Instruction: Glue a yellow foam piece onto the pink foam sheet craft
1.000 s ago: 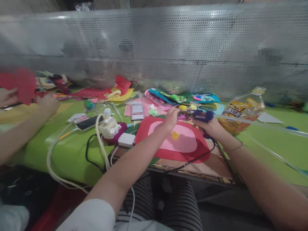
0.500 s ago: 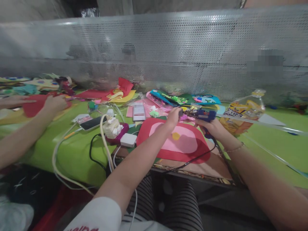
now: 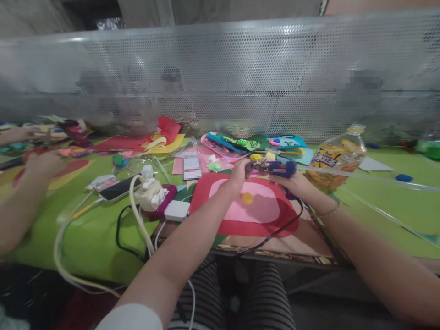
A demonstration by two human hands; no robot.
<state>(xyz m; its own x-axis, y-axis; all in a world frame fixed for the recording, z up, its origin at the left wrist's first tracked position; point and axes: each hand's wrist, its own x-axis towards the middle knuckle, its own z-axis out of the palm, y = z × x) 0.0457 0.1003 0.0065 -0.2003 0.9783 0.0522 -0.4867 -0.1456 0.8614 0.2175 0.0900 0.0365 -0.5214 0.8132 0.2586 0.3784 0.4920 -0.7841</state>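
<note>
Above the red sheet [image 3: 240, 228], in front of the body, a blue glue gun [image 3: 282, 169] is held in the right hand [image 3: 291, 182], whose fingers are wrapped around its handle. By the left hand [image 3: 239, 174], the front end is met; the fingers there are curled, but whether anything is pinched between them cannot be told. Behind the grip, a long clear stick [image 3: 385, 178] is trailed past the bottle [image 3: 338, 158]; below it, a black cord [image 3: 270, 237] is hung in a loop. The gun should be found light, stiff and hard-shelled, a little back-heavy from the stick and tugged by the cord. It is best gripped by the handle, with fingers kept off the tip, which may be hot. Compared with half a second earlier, nearly the same pose is kept by both hands, while further left the co-worker's nearer hand [image 3: 44, 166] has been shifted leftward.
</note>
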